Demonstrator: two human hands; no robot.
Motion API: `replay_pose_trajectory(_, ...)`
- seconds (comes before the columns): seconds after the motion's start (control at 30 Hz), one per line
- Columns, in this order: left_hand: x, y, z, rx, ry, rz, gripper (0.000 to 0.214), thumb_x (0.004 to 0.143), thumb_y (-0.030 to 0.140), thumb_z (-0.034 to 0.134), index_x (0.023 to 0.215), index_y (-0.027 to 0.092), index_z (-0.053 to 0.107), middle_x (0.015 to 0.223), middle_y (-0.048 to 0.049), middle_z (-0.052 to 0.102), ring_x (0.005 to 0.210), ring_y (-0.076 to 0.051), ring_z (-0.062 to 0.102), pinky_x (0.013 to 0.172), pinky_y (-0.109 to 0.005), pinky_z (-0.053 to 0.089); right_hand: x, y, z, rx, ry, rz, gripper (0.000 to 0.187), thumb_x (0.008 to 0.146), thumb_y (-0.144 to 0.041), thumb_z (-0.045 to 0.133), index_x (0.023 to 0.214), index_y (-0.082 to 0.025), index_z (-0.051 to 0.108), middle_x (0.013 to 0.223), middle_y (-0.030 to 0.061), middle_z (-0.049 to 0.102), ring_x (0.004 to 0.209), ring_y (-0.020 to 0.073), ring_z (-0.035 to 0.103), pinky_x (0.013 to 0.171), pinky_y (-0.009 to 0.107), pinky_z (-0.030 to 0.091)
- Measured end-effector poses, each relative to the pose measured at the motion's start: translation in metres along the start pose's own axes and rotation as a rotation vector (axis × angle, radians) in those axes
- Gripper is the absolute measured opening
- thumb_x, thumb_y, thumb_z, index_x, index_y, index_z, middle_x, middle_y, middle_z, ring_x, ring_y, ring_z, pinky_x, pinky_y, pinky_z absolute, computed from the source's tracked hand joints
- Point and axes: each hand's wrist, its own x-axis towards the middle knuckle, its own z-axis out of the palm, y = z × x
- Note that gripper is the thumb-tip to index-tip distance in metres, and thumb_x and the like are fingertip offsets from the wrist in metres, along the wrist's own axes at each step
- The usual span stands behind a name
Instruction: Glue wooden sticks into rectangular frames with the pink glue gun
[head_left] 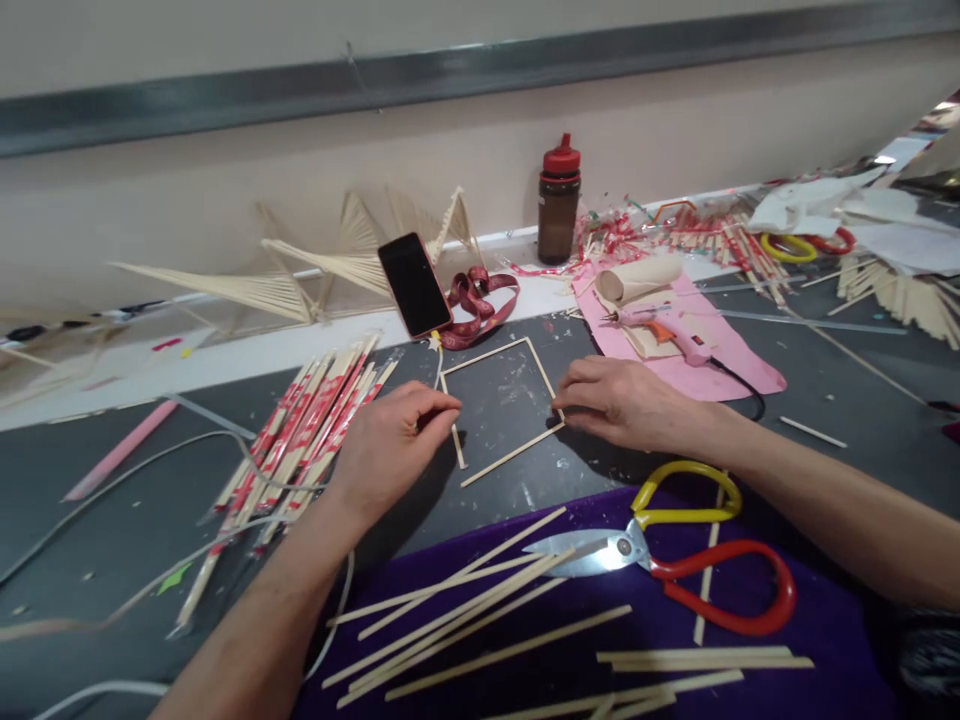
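Observation:
A square frame of thin wooden sticks (pixel 501 462) lies flat on the dark table, between my two hands. My left hand (pixel 390 440) is closed in a pinch, its fingertips on the frame's left stick. My right hand (pixel 619 400) rests palm down at the frame's right corner, fingers pressed together on the sticks there. Scissors (pixel 675 550) with one yellow and one red handle lie on a purple cloth (pixel 825 620) near my right forearm. Several loose sticks (pixel 457 610) lie on that cloth in front of me.
A pile of red-and-white wrapped chopsticks (pixel 307 430) lies left of my left hand. Behind the frame are a black phone (pixel 414 285), a red lanyard (pixel 480 300), a brown bottle with a red cap (pixel 559 205) and a pink glue gun (pixel 667 330) on pink paper. Stick fan structures (pixel 300 270) lean against the wall.

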Motion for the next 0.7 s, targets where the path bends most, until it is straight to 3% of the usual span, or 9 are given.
replay_pose_trajectory(0.13,0.000,-0.009,-0.005,0.077,-0.178,0.020,0.021,0.084,0.029,0.050,0.087,0.022,0.070,0.087,0.0007,0.068,0.080,-0.014,0.062,0.072,-0.026,0.044,0.004,-0.014,-0.001,-0.018,-0.064,-0.035,0.020,0.089,-0.022,0.048,0.094,-0.016,0.067,0.090,0.0074,0.062,0.085,0.0154,0.055,0.074,0.027,0.043)
replay_pose_trajectory(0.37,-0.003,-0.021,0.004,0.183,-0.371,0.132,0.028,0.081,0.019,0.050,0.100,0.029,0.069,0.093,-0.0008,0.065,0.082,-0.015,0.060,0.069,-0.024,0.042,0.033,-0.049,0.006,-0.102,-0.188,-0.133,0.021,0.089,-0.021,0.047,0.093,-0.017,0.067,0.088,0.0065,0.062,0.083,0.0165,0.055,0.074,0.029,0.040)
replay_pose_trajectory(0.7,-0.002,-0.033,0.011,0.157,-0.348,0.208,0.024,0.079,0.019,0.052,0.093,0.028,0.069,0.090,-0.0006,0.062,0.081,-0.014,0.059,0.068,-0.022,0.041,0.068,-0.066,0.037,-0.110,-0.262,0.004,0.026,0.090,-0.025,0.044,0.098,-0.021,0.067,0.091,0.0051,0.064,0.081,0.0157,0.057,0.062,0.026,0.035)
